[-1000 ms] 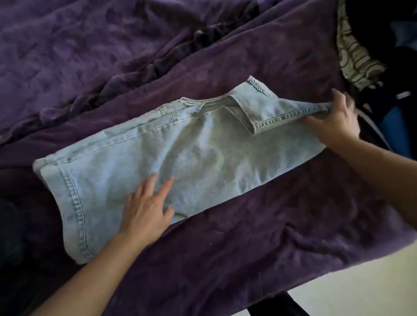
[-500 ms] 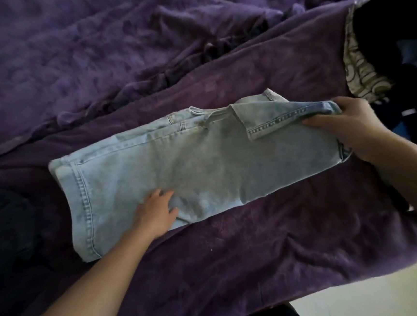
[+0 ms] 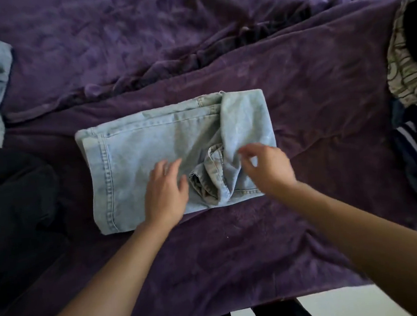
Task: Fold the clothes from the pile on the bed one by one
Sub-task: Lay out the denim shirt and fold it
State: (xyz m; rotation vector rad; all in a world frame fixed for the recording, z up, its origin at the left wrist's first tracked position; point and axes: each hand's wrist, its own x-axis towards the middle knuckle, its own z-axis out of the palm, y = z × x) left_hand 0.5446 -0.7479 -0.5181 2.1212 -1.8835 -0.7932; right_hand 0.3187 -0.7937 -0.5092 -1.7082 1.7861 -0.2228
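Jeans (image 3: 151, 150) lie centre of the bed (image 3: 323, 97), R end doubled over, waistband (image 3: 211, 177) bunched at 5 o'clock. L hand (image 3: 166, 194) lies flat on the denim, grip open, prob. pinning the layers. R hand (image 3: 266, 168) hovers over the flap, fingers loosely curled, grip empty. No container; the pile (image 3: 409, 77) lies loose at 3 o'clock.

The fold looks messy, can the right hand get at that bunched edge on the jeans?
Likely yes: the right hand is just beside the bunched edge of the jeans, nothing between; the left hand lies on its other side.
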